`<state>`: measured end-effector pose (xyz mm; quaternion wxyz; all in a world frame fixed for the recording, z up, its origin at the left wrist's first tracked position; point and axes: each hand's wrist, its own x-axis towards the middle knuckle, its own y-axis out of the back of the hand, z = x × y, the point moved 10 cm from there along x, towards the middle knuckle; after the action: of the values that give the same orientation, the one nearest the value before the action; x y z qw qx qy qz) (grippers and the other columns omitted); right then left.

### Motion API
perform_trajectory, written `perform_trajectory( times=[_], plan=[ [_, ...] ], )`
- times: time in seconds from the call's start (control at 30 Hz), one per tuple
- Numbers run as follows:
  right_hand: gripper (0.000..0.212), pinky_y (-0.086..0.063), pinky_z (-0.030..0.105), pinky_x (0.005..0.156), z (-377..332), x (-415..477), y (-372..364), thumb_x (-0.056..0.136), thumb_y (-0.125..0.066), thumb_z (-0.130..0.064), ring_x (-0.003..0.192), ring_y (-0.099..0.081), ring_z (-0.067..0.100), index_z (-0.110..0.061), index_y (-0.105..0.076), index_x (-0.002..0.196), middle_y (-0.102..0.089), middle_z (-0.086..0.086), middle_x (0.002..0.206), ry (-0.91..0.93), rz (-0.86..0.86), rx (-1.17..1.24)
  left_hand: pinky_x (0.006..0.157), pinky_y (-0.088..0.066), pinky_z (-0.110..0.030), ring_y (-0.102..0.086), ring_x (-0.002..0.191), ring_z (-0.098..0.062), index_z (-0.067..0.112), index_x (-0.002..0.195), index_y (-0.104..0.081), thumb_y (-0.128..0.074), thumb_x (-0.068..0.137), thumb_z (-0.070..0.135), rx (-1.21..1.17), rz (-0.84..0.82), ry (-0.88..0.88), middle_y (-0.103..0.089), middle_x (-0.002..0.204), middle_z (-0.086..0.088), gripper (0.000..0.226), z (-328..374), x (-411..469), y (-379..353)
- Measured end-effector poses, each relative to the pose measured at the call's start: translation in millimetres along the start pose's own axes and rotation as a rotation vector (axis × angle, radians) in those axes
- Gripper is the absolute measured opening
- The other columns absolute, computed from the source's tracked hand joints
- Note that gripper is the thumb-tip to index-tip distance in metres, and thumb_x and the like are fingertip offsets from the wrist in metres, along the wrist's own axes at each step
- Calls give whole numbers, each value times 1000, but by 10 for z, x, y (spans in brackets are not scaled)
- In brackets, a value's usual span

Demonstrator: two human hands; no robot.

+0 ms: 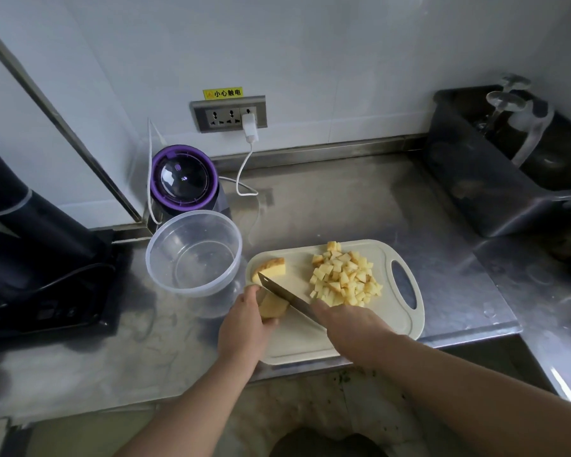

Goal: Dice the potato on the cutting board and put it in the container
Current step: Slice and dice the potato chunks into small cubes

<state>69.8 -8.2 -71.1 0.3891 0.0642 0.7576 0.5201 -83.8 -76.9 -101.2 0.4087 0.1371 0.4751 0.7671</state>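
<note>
Head view, one entry per item.

- Cutting board: cream plastic, at the front of the steel counter. Its near edge sits at the counter lip.
- Diced potato: a heap of cubes on the board's right half, by the handle slot.
- Potato wedge: uncut, near the board's left edge, held down by my left hand with fingers curled over it.
- Second potato chunk: loose at the board's far-left corner.
- Knife: my right hand is closed over the handle. The blade slants between the two uncut pieces, its tip close to my left fingertips.
- Container: clear round tub, empty, just beside the board's left corner.

Step, as I judge it: dicing is partly done and two pieces remain. Next, slice the held wedge with my fingertips tucked back.

Room: open counter lies behind the board. A purple-ringed blender and its cable crowd the tub's far side, and a dark bin stands well apart on the right.
</note>
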Motion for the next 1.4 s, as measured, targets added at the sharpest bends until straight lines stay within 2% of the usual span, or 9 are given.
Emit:
perform_trajectory(
  times=[0.2,0.3,0.37,0.5,0.63,0.8,0.97,1.13,1.4],
  plan=[
    [54,-43,26,53,70,5,-15,95,-45,0,70,-56,18,-22,-25,140,-48,-1,79,4,-6,-9,63,-48,-27,-64,91,-16,23,118,-44,-71,79,41,-2,-2,58,-65,102,6,51,-39,-111,13],
    [51,-54,30,64,118,-32,-26,97,-46,-4,76,-62,20,-26,-24,138,-53,2,84,-26,-2,24,58,-44,-24,-61,83,-12,26,104,-45,-68,81,42,24,-19,42,-62,93,10,36,-39,-185,13],
    [53,-59,33,68,169,-71,-17,98,-48,-7,76,-65,20,-27,-23,140,-56,2,86,-59,18,47,59,-40,-19,-57,81,-7,26,98,-51,-65,84,42,63,-44,-9,-58,91,13,26,3,-249,-10],
    [46,-59,33,68,303,-196,24,100,-44,-12,70,-62,17,-28,-26,139,-55,1,83,-109,73,90,64,-37,-13,-50,82,-3,23,104,-61,-60,89,39,126,-73,-125,-56,98,12,22,95,-369,-74],
    [47,-58,31,66,439,-358,25,100,-44,-13,69,-63,15,-26,-24,140,-60,2,88,-155,94,124,72,-50,-18,-59,87,-6,25,104,-60,-56,91,42,148,-109,-186,-59,102,12,22,265,-416,-171],
    [50,-55,26,65,497,-568,-22,101,-44,-12,68,-59,11,-26,-22,144,-60,2,93,-167,81,175,79,-46,-20,-61,96,-11,24,109,-63,-58,91,41,108,-88,-250,-62,106,9,25,659,-343,-329],
    [48,-51,26,60,468,-663,-90,99,-43,-10,70,-60,13,-26,-24,140,-59,2,92,-168,61,179,80,-48,-24,-62,97,-14,22,113,-65,-62,89,38,90,-52,-189,-64,110,6,28,707,-232,-370],
    [45,-58,34,69,379,-715,-147,96,-45,-8,76,-63,18,-25,-29,134,-60,3,89,-163,32,158,80,-52,-27,-63,89,-12,23,103,-70,-65,85,40,30,-53,-139,-69,96,9,25,593,-240,-397],
    [48,-49,30,63,307,-744,-101,97,-44,-5,79,-63,19,-23,-27,138,-60,5,93,-127,17,117,75,-50,-24,-64,85,-13,22,98,-72,-64,87,36,27,-46,-115,-71,90,6,19,593,-219,-392]
  ],
)
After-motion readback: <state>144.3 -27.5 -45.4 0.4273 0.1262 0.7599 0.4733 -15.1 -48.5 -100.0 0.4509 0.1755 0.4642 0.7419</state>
